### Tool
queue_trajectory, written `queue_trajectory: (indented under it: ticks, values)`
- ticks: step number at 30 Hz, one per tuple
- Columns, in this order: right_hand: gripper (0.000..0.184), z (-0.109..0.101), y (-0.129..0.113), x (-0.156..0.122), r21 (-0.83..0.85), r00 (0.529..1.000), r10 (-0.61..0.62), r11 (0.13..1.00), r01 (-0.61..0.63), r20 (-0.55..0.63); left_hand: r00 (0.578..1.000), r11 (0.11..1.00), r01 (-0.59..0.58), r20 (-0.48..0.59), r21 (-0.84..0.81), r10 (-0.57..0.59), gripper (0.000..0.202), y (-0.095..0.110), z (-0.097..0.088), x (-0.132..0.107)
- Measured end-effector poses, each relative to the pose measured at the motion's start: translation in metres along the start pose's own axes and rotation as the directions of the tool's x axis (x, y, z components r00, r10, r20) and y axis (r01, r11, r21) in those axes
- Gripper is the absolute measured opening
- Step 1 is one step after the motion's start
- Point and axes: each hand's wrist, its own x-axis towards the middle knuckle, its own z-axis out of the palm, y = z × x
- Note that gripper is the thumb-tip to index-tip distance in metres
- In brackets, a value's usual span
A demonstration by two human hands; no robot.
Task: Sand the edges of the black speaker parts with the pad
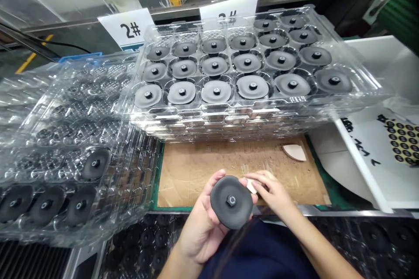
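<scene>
The left hand cups a dark grey disc from beneath, palm up, fingers curled round its rim, seemingly to turn the hub side to the eyes, just above the near edge of the cardboard mat. The right hand, wrist bent inward, pinches a small pale wedge right beside the disc's edge. Behind stands a stack of clear trays of like discs.

Cardboard mat: white wedge on far right corner. Behind mat: stacked clear trays, grey discs. Left: more trays. Right: sticker sheet.
</scene>
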Motion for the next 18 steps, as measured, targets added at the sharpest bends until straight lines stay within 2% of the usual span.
queue_trajectory:
  ticks: [14, 18]
  values:
    - [0.03, 0.0033, 0.0015, -0.0013, 0.003, 0.999, -0.01, 1.0, 0.01, 0.034, 1.0, 1.0, 0.007, 0.018, -0.017, -0.007, 0.054, -0.0065, -0.0007, 0.0008]
    - [0.028, 0.002, -0.0003, -0.0024, 0.007, 0.999, -0.007, 1.0, 0.007, 0.034, 0.999, 1.0, 0.024, -0.025, 0.009, -0.024, 0.054, -0.006, 0.0036, 0.0015]
